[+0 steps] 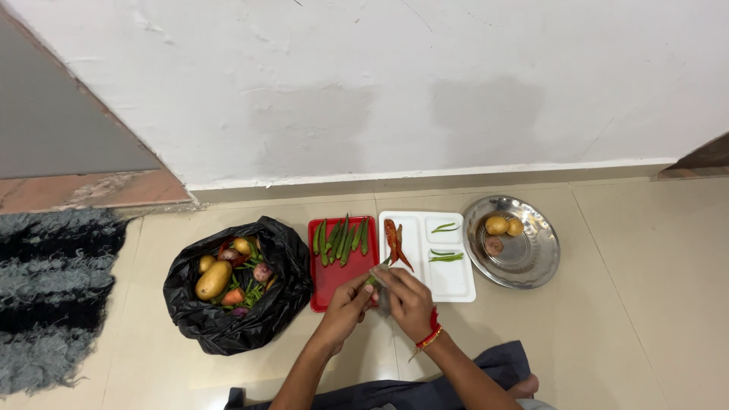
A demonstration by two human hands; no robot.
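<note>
My left hand (pixel 348 304) and my right hand (pixel 407 300) meet over the near edge of a red rectangular tray (pixel 334 282). Both pinch a small green vegetable (pixel 373 278), likely an okra pod; most of it is hidden by my fingers. Several green okra pods (pixel 342 239) lie across the far end of the red tray. To its right, a white compartment tray (pixel 448 279) holds red carrot pieces (pixel 395 243) and a few green chillies (pixel 445 257). My right wrist wears red and gold bangles (pixel 430 336).
A black plastic bag (pixel 228 323) at left holds potatoes, onions, a carrot and greens. A round steel plate (pixel 531 258) at right carries three small potatoes. A grey shaggy rug (pixel 45 296) lies far left. A white wall stands behind; the floor is beige tile.
</note>
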